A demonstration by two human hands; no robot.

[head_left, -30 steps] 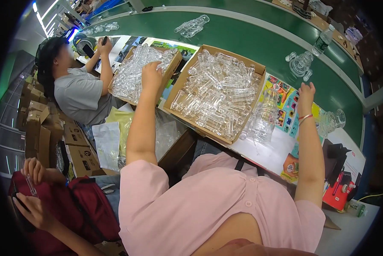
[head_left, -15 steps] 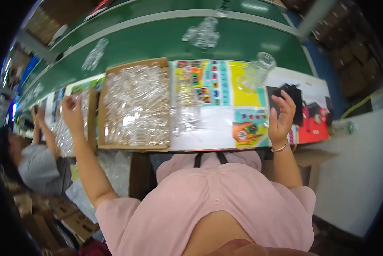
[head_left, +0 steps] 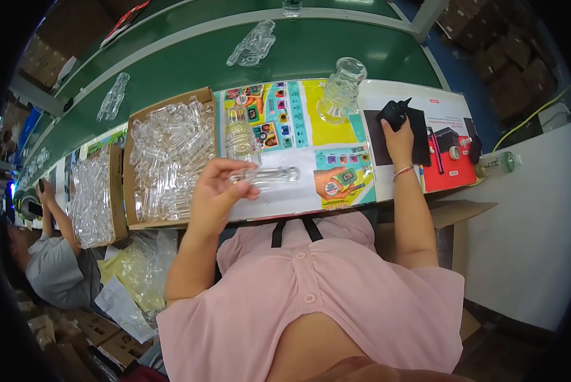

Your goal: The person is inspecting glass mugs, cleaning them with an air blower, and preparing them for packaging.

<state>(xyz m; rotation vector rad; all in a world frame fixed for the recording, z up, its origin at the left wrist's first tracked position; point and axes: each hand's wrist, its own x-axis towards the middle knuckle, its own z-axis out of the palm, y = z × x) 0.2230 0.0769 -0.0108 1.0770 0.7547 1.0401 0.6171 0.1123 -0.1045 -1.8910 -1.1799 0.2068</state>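
Observation:
My left hand (head_left: 216, 191) pinches a clear glass tube (head_left: 276, 175) with a rounded bulb end, held above the white part of the printed sheet. At the right, my right hand (head_left: 400, 141) has its fingers closed round a small black object (head_left: 393, 113) with a pointed tip; its kind is unclear. Under that object lies a dark square pad (head_left: 419, 149). To the left of my left hand stands a cardboard box (head_left: 131, 191) filled with similar clear glass tubes (head_left: 177, 140). Several clear ring-like pieces (head_left: 239, 137) stand in a row beside the box.
A clear glass vessel (head_left: 341, 92) stands behind on the yellow print. More glass pieces (head_left: 253, 43) lie on the green bench (head_left: 190, 63). A purple pen (head_left: 437, 153) and a tape roll (head_left: 454, 153) lie at right. Another person (head_left: 62, 261) works at far left, beside a second box of tubes (head_left: 94, 197).
My left hand has moved right and down from above the left box and now holds a glass tube in view. My right hand, open before, has closed on the black object.

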